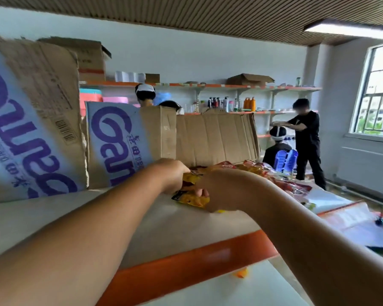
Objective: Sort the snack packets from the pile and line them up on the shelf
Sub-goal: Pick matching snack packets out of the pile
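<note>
Yellow snack packet (pixel 191 202): glossy, crinkled film, yellow with red patches and a dark corner. In the head view it is held just above the shelf, at the near end of the pile, with both hands on it.
Left grip (pixel 171 176): the bare forearm reaches in from the lower left. The fingers are curled over the packet's upper edge and pinch it.
Right grip (pixel 210 187): the forearm crosses in from the lower right with the wrist bent and the back of the hand towards the camera. The fingertips (pixel 202 192) show underneath, wrapped round the packet's middle.
Pile of packets (pixel 259 168): shiny red, orange and yellow wrappers, creased and overlapping. They are heaped on the shelf behind the hands and trail off to the right; the print is too blurred to read.
Shelf (pixel 97 217): a flat, matt, off-white board with a smooth orange strip (pixel 186 263) along its front edge.
Lower board (pixel 219 292): pale and smooth. A small orange scrap (pixel 241 273) lies on it; I cannot tell what it is.
Printed cartons (pixel 31 120): two brown corrugated boxes stand upright at the back of the shelf on the left. Each has a white-blue panel with large rounded purple lettering.
Cardboard sheet (pixel 217 138): plain brown and ribbed with vertical creases. It stands upright behind the pile.
Wall shelving (pixel 230 86): orange-edged boards on brackets across the room, carrying bottles (pixel 249 103) and more boxes.
Stool (pixel 285 160): blue moulded plastic, beyond the pile.
People: several stand or sit by the far shelving.
</note>
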Action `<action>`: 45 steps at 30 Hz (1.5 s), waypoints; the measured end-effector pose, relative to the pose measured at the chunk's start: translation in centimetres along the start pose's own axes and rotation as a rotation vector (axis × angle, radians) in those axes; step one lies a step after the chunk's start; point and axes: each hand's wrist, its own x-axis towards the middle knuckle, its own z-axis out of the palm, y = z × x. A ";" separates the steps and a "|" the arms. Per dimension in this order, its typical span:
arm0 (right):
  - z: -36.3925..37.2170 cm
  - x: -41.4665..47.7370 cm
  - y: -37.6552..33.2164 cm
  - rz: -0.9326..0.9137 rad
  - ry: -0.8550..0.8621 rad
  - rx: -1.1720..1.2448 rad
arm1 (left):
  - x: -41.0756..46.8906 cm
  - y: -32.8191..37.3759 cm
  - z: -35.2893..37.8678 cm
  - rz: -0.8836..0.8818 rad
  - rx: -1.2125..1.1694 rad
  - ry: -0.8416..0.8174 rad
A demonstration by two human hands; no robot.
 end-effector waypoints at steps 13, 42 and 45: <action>1.1 -1.3 2.3 -0.138 0.064 0.135 | 0.1 -0.6 1.3 0.277 0.360 0.445; 0.9 -3.3 -0.2 -0.113 0.051 0.311 | -4.4 -5.2 -3.5 -0.358 -0.227 -0.539; 0.7 -3.0 -0.6 -0.133 0.047 0.348 | -4.6 -3.6 -3.5 -0.332 -0.133 -0.568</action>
